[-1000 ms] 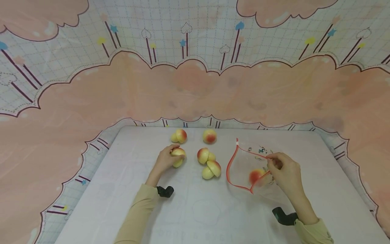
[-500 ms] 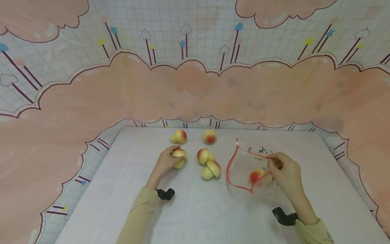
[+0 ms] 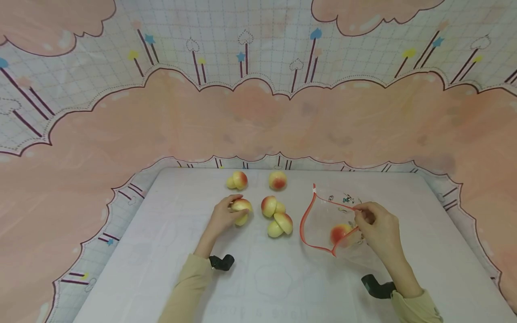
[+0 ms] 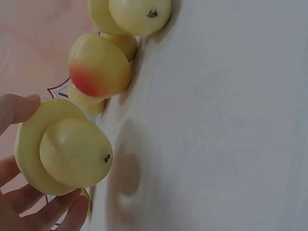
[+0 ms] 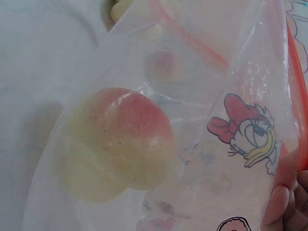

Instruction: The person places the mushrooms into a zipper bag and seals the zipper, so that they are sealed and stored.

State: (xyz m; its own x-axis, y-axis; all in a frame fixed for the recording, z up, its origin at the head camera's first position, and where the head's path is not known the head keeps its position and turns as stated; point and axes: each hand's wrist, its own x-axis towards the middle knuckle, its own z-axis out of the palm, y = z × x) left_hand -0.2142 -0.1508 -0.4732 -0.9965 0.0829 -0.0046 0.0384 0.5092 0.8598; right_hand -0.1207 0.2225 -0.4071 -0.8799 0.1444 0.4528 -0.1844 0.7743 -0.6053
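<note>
My left hand grips a yellow toy mushroom with a red-tinged cap. In the left wrist view its shadow falls apart from it, so it is off the table. The thumb is on one side and curled fingers on the other. On the right, my right hand pinches the rim of a clear zip bag with a red seal strip and cartoon prints. The bag's mouth gapes toward the left. Inside it lies another toy mushroom, seen through the plastic.
Two toy mushrooms touch each other between the hands and the bag. Farther back are another mushroom at left and one showing mainly its cap. The white table meets a patterned backdrop behind.
My left hand has moved slightly right and nearer, carrying the mushroom along. The right hand and the bag stay in place.
</note>
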